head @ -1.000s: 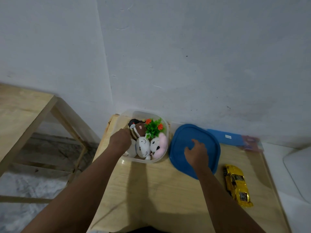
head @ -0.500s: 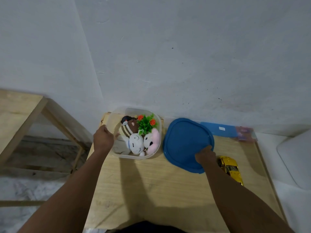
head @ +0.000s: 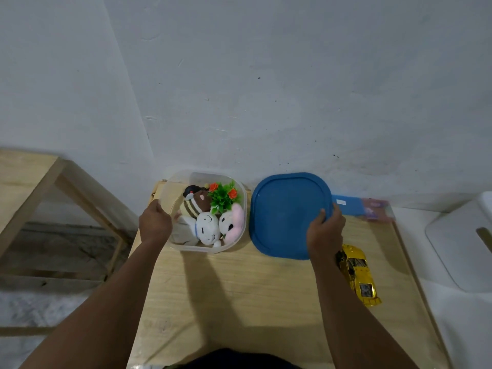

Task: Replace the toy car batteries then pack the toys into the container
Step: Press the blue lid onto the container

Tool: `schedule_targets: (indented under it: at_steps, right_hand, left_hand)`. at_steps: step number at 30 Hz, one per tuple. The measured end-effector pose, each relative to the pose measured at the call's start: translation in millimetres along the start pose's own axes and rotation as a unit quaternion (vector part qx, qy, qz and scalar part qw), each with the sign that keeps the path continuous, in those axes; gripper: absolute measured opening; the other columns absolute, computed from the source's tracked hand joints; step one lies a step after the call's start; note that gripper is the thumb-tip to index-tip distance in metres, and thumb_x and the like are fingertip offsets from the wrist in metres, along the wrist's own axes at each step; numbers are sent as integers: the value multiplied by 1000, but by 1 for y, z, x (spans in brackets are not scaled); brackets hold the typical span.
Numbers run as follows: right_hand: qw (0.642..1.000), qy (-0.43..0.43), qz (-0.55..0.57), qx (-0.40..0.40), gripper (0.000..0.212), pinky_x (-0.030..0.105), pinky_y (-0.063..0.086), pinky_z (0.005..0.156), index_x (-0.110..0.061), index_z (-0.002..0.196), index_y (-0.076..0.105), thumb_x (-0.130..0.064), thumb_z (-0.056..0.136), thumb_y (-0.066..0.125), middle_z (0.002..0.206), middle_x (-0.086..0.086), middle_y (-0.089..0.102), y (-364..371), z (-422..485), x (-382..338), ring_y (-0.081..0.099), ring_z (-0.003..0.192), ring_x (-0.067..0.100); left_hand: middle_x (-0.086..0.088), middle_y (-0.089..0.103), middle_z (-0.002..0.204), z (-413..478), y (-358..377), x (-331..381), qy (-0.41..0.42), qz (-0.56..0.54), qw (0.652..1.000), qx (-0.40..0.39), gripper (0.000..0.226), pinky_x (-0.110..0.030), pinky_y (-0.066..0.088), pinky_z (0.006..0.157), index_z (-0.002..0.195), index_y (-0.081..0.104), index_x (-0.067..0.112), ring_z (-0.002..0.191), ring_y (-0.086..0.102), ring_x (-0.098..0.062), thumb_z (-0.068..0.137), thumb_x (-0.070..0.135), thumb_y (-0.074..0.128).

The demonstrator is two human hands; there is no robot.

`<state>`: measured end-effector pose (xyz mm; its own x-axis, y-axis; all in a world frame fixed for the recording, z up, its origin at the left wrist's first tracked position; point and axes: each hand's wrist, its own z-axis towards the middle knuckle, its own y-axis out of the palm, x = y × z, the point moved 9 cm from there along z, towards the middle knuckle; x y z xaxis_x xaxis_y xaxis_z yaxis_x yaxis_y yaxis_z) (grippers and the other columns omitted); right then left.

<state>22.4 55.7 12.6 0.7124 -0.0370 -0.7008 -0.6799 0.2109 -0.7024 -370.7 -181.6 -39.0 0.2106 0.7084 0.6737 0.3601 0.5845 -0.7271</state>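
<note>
- The clear plastic container (head: 198, 177) stands at the far left corner of the wooden table (head: 239, 294), left of the frame's centre, open at the top.
- Inside it lie a white plush toy (head: 207, 229), a pink-and-white plush toy (head: 234, 222) to its right, a brown striped plush toy (head: 195, 205) behind them, and a green plastic plant (head: 223, 197) with orange flowers at the back.
- The left hand (head: 155, 223) holds the container at its left wall, with the fingers curled around the rim.
- The blue lid (head: 285, 214) lies flat on the table just right of the container; whether the two touch I cannot tell.
- The right hand (head: 325, 231) grips the lid at its right edge, with fingertips on the top face and the thumb at the rim.
- The yellow toy car (head: 359, 275) sits on the table at lower right, outside the container, its nose just beside the right wrist.
- A flat blue packet (head: 349, 206) with a pinkish end lies against the wall (head: 266, 89) behind the lid's right side.
- Another wooden table (head: 24, 177) stands at the left edge of the frame, apart from the first.
- A white rounded object (head: 463, 241) shows at the right edge; what it is I cannot tell.
</note>
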Motion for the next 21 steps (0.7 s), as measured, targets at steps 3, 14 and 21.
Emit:
schedule_targets:
  at_steps: [3, 14, 21]
  right_hand:
    - [997, -36, 37, 58, 38, 31, 41, 74, -11, 137, 48, -27, 102, 45, 129, 12, 56, -23, -1, -20, 62, 107, 32]
    - [989, -20, 147, 7, 39, 33, 43, 88, -28, 140, 47, -32, 101, 46, 132, 3, 57, -29, -2, -73, 56, 118, 24]
    - [948, 20, 158, -275, 33, 41, 53, 89, -23, 130, 55, -20, 98, 47, 117, -2, 64, 96, -60, -98, 61, 102, 20]
  left_hand:
    - [-28, 61, 120, -2, 0, 2, -6, -1, 1000, -2, 34, -52, 46, 94, 127, 55, -4, 109, 57, -45, 101, 7, 37]
    - [-25, 63, 117, -1, -4, -3, -34, -99, 994, -39, 33, -34, 40, 83, 113, 62, 0, 99, 57, -36, 105, 17, 35]
    - [0, 55, 80, -3, 0, -14, -128, -228, 961, -88, 43, -49, 49, 93, 71, 49, 27, 90, 56, -28, 102, 50, 29]
